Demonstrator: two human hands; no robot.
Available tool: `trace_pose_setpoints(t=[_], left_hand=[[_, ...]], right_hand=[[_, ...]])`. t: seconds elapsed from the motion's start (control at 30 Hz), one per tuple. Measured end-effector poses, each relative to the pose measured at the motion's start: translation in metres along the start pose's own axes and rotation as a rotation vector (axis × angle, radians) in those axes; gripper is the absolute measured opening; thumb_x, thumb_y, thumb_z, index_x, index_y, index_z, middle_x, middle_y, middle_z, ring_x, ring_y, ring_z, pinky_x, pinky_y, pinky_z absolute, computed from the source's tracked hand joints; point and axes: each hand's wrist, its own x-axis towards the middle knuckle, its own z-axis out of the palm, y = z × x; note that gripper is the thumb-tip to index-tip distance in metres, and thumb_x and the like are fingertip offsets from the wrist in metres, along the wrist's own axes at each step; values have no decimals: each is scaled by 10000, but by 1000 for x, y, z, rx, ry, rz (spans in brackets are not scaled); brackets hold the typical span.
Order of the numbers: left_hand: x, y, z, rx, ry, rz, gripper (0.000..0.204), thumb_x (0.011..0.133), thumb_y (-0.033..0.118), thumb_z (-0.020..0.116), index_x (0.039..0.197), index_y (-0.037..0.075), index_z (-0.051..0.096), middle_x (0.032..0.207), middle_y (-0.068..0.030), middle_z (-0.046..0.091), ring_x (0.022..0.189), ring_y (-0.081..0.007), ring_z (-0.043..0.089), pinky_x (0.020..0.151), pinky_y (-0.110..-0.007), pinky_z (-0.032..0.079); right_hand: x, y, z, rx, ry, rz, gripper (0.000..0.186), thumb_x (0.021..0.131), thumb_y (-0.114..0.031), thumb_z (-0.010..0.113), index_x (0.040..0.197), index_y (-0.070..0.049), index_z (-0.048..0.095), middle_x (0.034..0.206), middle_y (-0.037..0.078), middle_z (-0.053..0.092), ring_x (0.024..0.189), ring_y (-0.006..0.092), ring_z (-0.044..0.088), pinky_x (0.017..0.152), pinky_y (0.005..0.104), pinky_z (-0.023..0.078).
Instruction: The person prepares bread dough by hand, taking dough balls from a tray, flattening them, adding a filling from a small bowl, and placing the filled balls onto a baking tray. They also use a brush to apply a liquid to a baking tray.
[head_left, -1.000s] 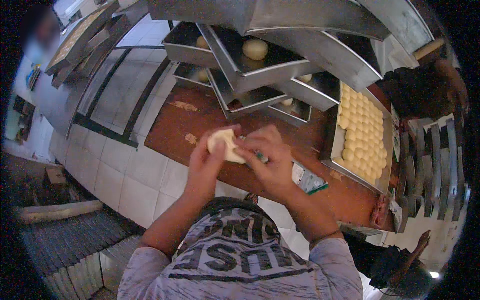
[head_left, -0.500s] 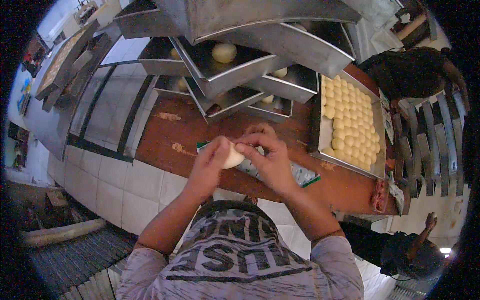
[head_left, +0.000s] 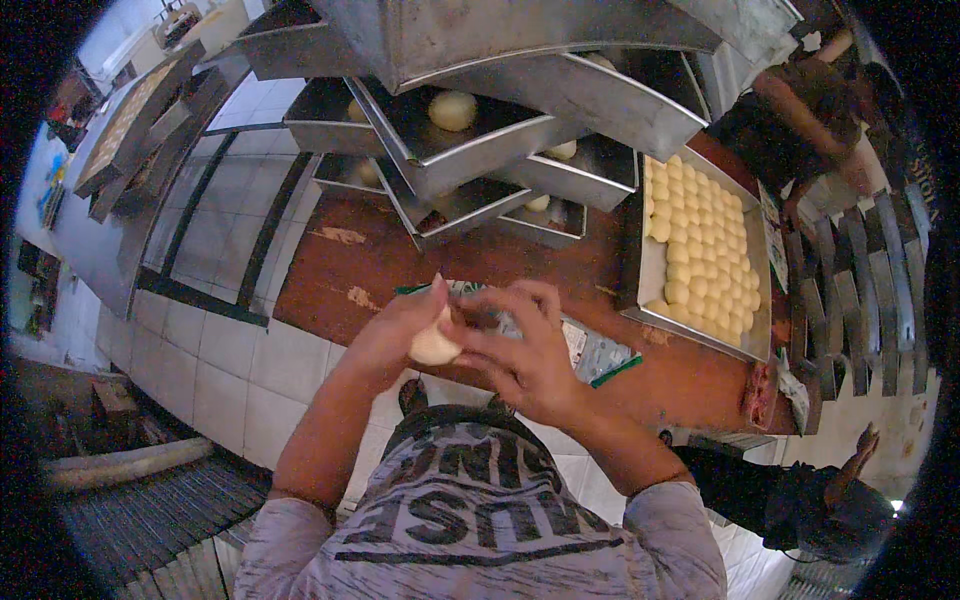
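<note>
My left hand (head_left: 395, 330) and my right hand (head_left: 520, 350) are together around a pale, smooth lump of dough (head_left: 432, 343), fingers curled against it. Below them on the worn brown tabletop (head_left: 330, 262) lies a flat plastic packet (head_left: 610, 355) with green edges, partly covered by my hands. To their right is a metal tray (head_left: 645, 310) packed with rows of round dough balls (head_left: 700, 250). Behind my hands, crisscrossed metal pans (head_left: 460, 150) are piled up, some holding a single dough ball (head_left: 452, 110).
Two other people (head_left: 805, 120) (head_left: 820, 505) are at the right, upper and lower. Upright metal pans (head_left: 850, 290) stand between them. More trays (head_left: 135, 130) rest at upper left, beside a tiled floor (head_left: 240, 380). Corrugated metal (head_left: 140, 510) is at lower left.
My hands have shifted lower and leftward, the dough now more bunched between them, and my right fingers have spread somewhat. The upper co-worker's arm has come down over the upright pans.
</note>
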Motion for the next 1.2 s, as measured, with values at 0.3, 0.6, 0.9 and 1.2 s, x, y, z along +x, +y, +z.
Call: trace_pose_setpoints(t=[0.3,0.6,0.9,1.2], left_hand=[[13,13,19,-908,-256,224,1097,620,865,180,1353,54,267,1318,-229,363,1219,-295,381,1021,-413,292],[23,5,39,570,484,629,378,685,142,743,936,31,484,911,-88,482,800,-207,485,741,-316,411],[47,-20,39,519,225,642,421,667,155,707,1002,4,501,983,-167,513,950,-346,483,857,-459,355],[40,-79,-68,1037,510,613,196,768,148,591,879,-1,529,823,-197,505,819,-366,494,696,-445,411]], right_hand=[[-5,11,14,1178,33,586,94,739,-53,666,792,-39,590,878,57,584,858,179,554,737,307,453],[1,20,-1,941,-3,823,273,819,-108,585,1084,-46,571,1001,117,594,858,240,576,807,335,460],[16,10,-45,-48,-243,-93,589,711,-139,658,1261,-124,449,1222,160,450,1104,355,414,902,413,374],[130,11,-268,406,-148,-213,546,693,-212,672,1166,-8,490,1099,141,539,1023,269,519,897,355,402]])
